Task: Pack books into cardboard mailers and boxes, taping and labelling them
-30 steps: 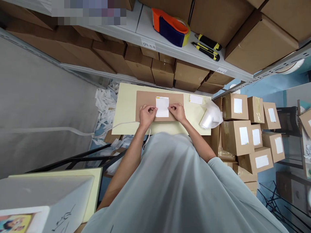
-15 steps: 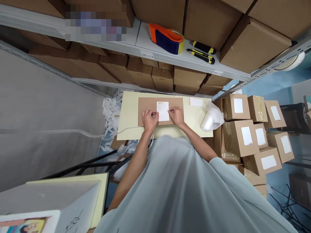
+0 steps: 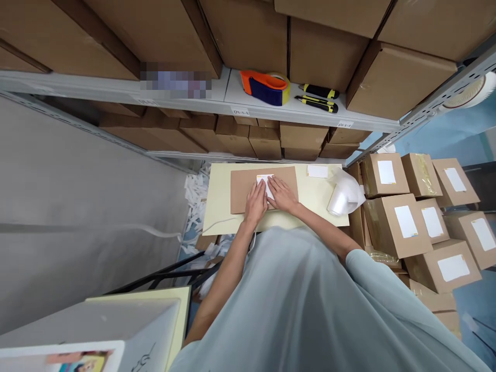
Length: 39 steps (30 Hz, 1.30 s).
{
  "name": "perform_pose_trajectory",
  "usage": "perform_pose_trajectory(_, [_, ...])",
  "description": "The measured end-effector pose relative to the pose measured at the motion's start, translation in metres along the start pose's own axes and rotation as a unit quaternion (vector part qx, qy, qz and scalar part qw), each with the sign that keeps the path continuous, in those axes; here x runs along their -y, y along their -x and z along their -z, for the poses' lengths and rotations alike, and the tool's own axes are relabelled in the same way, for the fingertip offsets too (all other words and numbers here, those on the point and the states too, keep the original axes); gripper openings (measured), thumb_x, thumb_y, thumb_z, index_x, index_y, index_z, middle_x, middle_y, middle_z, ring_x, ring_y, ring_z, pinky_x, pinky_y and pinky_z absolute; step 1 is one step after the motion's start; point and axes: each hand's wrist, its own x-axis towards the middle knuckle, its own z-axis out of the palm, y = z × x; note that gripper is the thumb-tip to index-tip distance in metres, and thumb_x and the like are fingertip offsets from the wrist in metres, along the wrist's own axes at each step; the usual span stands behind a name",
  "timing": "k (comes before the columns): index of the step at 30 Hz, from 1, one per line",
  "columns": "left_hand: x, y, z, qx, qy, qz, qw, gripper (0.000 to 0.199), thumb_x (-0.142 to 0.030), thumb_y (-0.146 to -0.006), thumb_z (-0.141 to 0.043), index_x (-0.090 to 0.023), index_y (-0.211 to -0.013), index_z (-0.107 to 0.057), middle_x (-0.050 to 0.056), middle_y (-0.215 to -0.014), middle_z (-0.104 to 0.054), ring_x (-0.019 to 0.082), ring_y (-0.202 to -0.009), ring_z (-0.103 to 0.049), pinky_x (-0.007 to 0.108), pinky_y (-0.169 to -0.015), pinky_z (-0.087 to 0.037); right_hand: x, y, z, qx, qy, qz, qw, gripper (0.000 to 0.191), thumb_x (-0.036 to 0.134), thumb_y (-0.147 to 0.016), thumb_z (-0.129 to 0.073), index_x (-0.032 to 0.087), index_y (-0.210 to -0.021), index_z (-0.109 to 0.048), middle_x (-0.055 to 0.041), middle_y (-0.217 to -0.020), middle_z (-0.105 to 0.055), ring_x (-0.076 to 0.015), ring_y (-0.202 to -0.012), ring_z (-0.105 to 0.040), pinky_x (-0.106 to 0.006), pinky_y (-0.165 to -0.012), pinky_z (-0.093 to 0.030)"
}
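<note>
Person's at the pale yellow table [image 3: 219, 214] w/ both hands laid on a white label [image 3: 268, 193], which sits abt. mid-way along the brown cardboard [image 3: 241, 190] (box or sheet, can't tell from here). L hand [image 3: 256, 202] covers the label's left part, R hand [image 3: 283, 196] its right; fingers of both are extended, palms down, nothing pinched or clamped, the two sets of tips v. close together. Label's top edge pokes out past them. A 2nd white label [image 3: 317, 171] lies apart on the table's far right, nr. a translucent plastic roll [image 3: 343, 199]. Tape dispenser [image 3: 267, 89] & 2 cutters [image 3: 316, 104] on the shelf [image 3: 232, 90] above; labelled cartons [image 3: 418, 245] stacked to the right.
</note>
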Motion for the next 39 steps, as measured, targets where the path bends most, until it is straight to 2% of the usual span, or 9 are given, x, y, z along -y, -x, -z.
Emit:
perform_pose_trajectory(6, [0.021, -0.018, 0.006, 0.077, -0.085, 0.021, 0.993, 0.079, -0.053, -0.115, -0.03, -0.014, -0.184, -0.028, 0.013, -0.191, -0.022, 0.044, -0.179, -0.012, 0.066, -0.143, -0.01, -0.012, -0.019, -0.002, 0.022, -0.008, -0.059, 0.998, 0.071, 0.038, -0.117, -0.037, 0.006, -0.18, -0.034, -0.0156, -0.19, -0.025, -0.029, -0.18, -0.019, -0.051, -0.147, -0.015])
perform_pose_trajectory(10, [0.032, -0.017, 0.014, 0.114, -0.118, -0.034, 0.986, 0.083, -0.056, -0.114, -0.032, -0.012, -0.184, -0.026, 0.014, -0.192, -0.019, 0.043, -0.179, -0.009, 0.065, -0.144, -0.004, -0.007, -0.018, -0.007, 0.014, 0.0, -0.087, 0.996, 0.077, 0.041, -0.117, -0.035, -0.001, -0.181, -0.025, -0.0199, -0.191, -0.016, -0.0294, -0.181, -0.013, -0.051, -0.148, -0.01])
perform_pose_trajectory(13, [0.037, -0.014, 0.019, 0.142, -0.129, -0.08, 0.978, 0.08, -0.055, -0.114, -0.033, -0.016, -0.184, -0.03, 0.012, -0.191, -0.021, 0.038, -0.18, -0.01, 0.061, -0.145, -0.002, -0.005, -0.017, -0.009, 0.007, -0.001, -0.09, 0.996, 0.079, 0.045, -0.117, -0.038, 0.003, -0.182, -0.024, -0.018, -0.191, -0.015, -0.0308, -0.181, -0.011, -0.053, -0.148, -0.009])
perform_pose_trajectory(18, [0.04, -0.03, 0.02, 0.125, -0.118, -0.018, 0.985, 0.075, -0.048, -0.115, -0.026, -0.02, -0.185, -0.025, 0.008, -0.191, -0.023, 0.037, -0.18, -0.009, 0.062, -0.145, -0.007, -0.011, -0.013, -0.004, 0.047, 0.01, -0.047, 0.998, 0.078, 0.051, -0.116, -0.045, 0.013, -0.182, -0.032, -0.0124, -0.192, -0.018, -0.0333, -0.181, -0.012, -0.057, -0.147, -0.009])
perform_pose_trajectory(23, [0.032, -0.047, 0.014, 0.1, -0.113, 0.038, 0.988, 0.077, -0.048, -0.114, -0.028, -0.018, -0.185, -0.026, 0.009, -0.192, -0.02, 0.042, -0.18, -0.004, 0.068, -0.144, -0.004, -0.013, -0.008, -0.002, 0.054, 0.012, -0.047, 0.997, 0.08, 0.054, -0.116, -0.044, 0.012, -0.183, -0.029, -0.0134, -0.192, -0.015, -0.033, -0.181, -0.011, -0.057, -0.147, -0.009])
perform_pose_trajectory(30, [0.022, -0.005, 0.017, 0.097, -0.134, 0.034, 0.986, 0.073, -0.047, -0.114, -0.032, -0.023, -0.183, -0.034, 0.01, -0.191, -0.022, 0.043, -0.179, -0.009, 0.071, -0.143, -0.007, 0.003, -0.01, -0.001, 0.015, -0.003, -0.103, 0.995, 0.069, 0.039, -0.119, -0.03, 0.015, -0.183, -0.03, -0.0098, -0.191, -0.018, -0.0308, -0.181, -0.013, -0.057, -0.147, -0.012])
perform_pose_trajectory(32, [0.026, 0.016, 0.021, 0.075, -0.139, 0.071, 0.985, 0.071, -0.048, -0.114, -0.031, -0.025, -0.181, -0.041, 0.01, -0.192, -0.02, 0.045, -0.179, -0.01, 0.073, -0.142, -0.008, -0.001, 0.003, 0.003, -0.003, -0.004, -0.114, 0.993, 0.07, 0.041, -0.119, -0.03, 0.014, -0.183, -0.031, -0.0112, -0.191, -0.019, -0.0323, -0.181, -0.013, -0.058, -0.147, -0.012])
perform_pose_trajectory(35, [0.04, 0.051, 0.025, -0.003, -0.103, 0.193, 0.976, 0.077, -0.057, -0.114, -0.028, -0.021, -0.18, -0.042, 0.016, -0.192, -0.015, 0.05, -0.178, -0.006, 0.079, -0.139, -0.01, -0.02, 0.045, 0.004, -0.039, -0.022, -0.166, 0.985, 0.082, 0.056, -0.117, -0.036, 0.01, -0.184, -0.026, -0.0157, -0.192, -0.013, -0.0361, -0.181, -0.009, -0.06, -0.146, -0.014])
perform_pose_trajectory(39, [0.061, 0.08, 0.021, -0.117, 0.091, 0.377, 0.914, 0.09, -0.07, -0.11, -0.035, -0.018, -0.184, -0.028, 0.024, -0.184, -0.037, 0.046, -0.177, -0.019, 0.071, -0.14, -0.021, -0.041, 0.11, -0.009, -0.07, -0.178, -0.292, 0.937, 0.111, 0.081, -0.108, -0.04, 0.006, -0.185, -0.013, -0.0196, -0.192, -0.01, -0.0351, -0.181, -0.012, -0.055, -0.146, -0.022])
